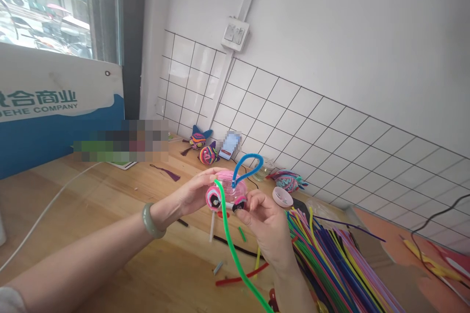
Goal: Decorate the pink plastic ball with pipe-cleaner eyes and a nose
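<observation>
Between both hands is a pink striped ball-shaped figure [223, 178] with two round eyes ringed in pink and black. My left hand [200, 188], below which a pale green bangle circles the wrist, grips the figure's left side. My right hand [270, 222] pinches the figure at its right eye [239, 204]. A blue pipe cleaner [253, 157] rises from the top, bent into a loop. From the front, a long green pipe cleaner [229, 239] hangs down past the right wrist. Loose pieces lie below, including a red pipe cleaner [242, 279] and a black one [231, 245].
A thick bundle of coloured pipe cleaners [341, 259] lies at the right. Behind stand finished striped figures [208, 154], a phone [230, 145], a small pink bowl [282, 197] and a glass jar [265, 168]. A purple tassel [167, 172] and a white cable [55, 205] are at the left.
</observation>
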